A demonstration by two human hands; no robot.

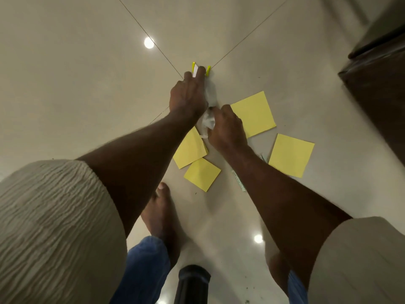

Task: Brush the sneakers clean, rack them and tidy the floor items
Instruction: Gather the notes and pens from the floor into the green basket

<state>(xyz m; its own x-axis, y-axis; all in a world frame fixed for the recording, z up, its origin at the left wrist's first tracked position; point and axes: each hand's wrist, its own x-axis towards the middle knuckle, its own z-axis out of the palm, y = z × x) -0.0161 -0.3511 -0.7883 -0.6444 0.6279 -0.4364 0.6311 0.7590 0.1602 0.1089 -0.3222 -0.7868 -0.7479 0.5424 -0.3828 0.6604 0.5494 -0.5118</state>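
Note:
My left hand reaches forward over the tile floor. Its fingers are closed around a small yellow-and-white object, and a white part of it pokes out between two fingers. My right hand is just behind, pinching a crumpled white wrapper that stretches up towards the left hand. Several yellow square paper notes lie flat on the floor around the hands: one right of my right hand, one further right, and two under my forearms. No sneakers or brush are in view.
A narrow printed paper strip lies beside my right forearm. Dark wooden furniture stands along the right edge. My bare foot is planted below the notes, and a black cylinder rises at the bottom. Small dark crumbs dot the floor.

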